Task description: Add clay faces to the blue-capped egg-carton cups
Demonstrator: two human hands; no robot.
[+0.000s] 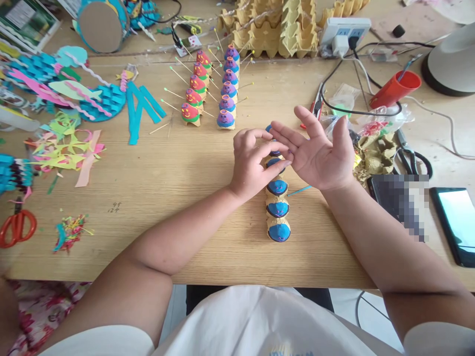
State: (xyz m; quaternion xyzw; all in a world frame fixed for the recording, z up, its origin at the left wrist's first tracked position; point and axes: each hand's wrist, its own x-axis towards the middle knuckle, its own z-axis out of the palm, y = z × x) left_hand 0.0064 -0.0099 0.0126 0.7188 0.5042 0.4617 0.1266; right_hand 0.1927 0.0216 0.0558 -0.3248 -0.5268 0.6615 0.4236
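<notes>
My left hand (252, 160) is over the upper part of a row of blue-painted egg-carton cups (278, 232), its thumb and fingers curved and apart, touching the fingertips of my other hand. Palm up, my right hand (322, 153) has its fingers spread and nothing lies on the palm. The upper cups of the blue row are partly hidden by both hands. A thin blue stick (300, 190) lies just right of the row. Farther back stand a red and green row of cups (190, 112) and a purple and blue row (225, 118), with pins sticking out.
Red scissors (18, 227), paper scraps (70, 153) and blue paper strips (135, 116) lie at left. On the right are a red cup (397, 89), black scissors (411, 158), a phone (458, 222) and cables. Egg cartons (260, 37) and a power strip (345, 29) sit behind.
</notes>
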